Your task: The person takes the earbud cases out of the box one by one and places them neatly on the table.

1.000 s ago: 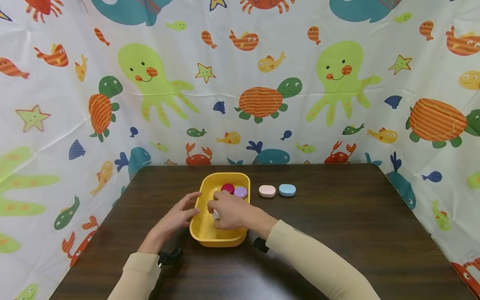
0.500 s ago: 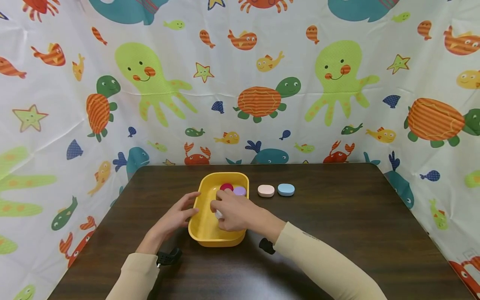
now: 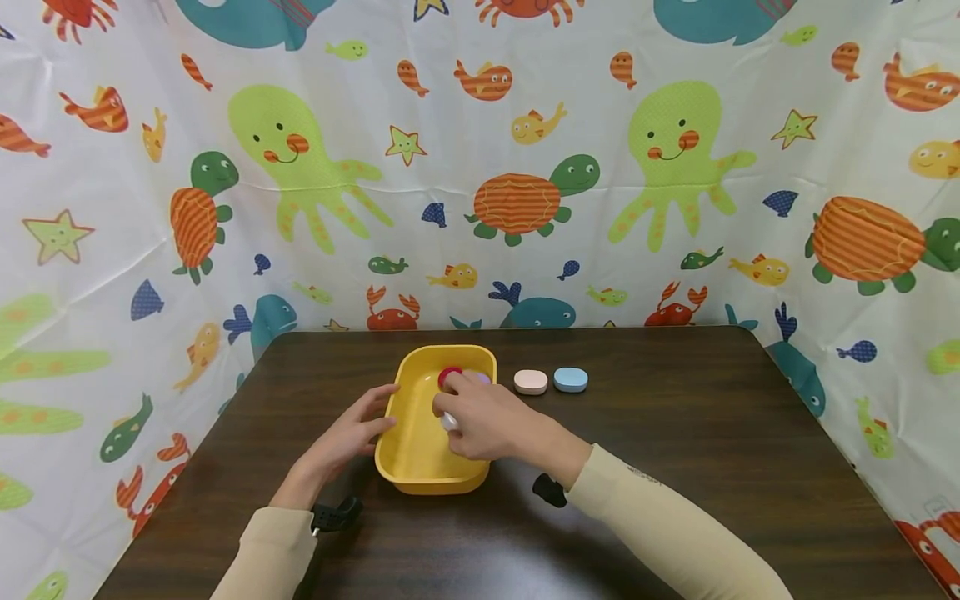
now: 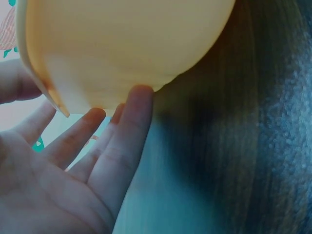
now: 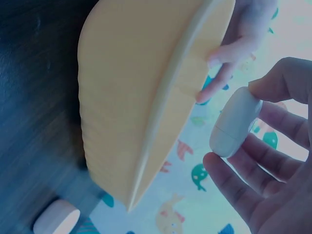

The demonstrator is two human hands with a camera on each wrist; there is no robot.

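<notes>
A yellow plastic bin [image 3: 408,450] stands on the dark table. My left hand [image 3: 347,433] rests at its left side, nearly straight fingers [image 4: 139,105] touching the outer wall. Over the bin, my right hand [image 3: 483,417] pinches a small white oblong case [image 5: 235,124] between thumb and fingertips. It has rounded ends and a thin seam around it, and is tilted above rim level in the right wrist view. A crimson round piece [image 3: 447,377] lies at the bin's far end; beside it a lilac piece [image 3: 483,378] is mostly hidden by my right hand.
Just right of the bin, a pale pink oval piece [image 3: 530,382] and a light blue one [image 3: 571,380] lie side by side on the table [image 3: 675,433]. A white curtain [image 3: 442,117] printed with sea animals hangs behind the table's far edge.
My right hand has shifted slightly right with the white case, covering more of the lilac piece. The left hand keeps its place at the bin's side.
</notes>
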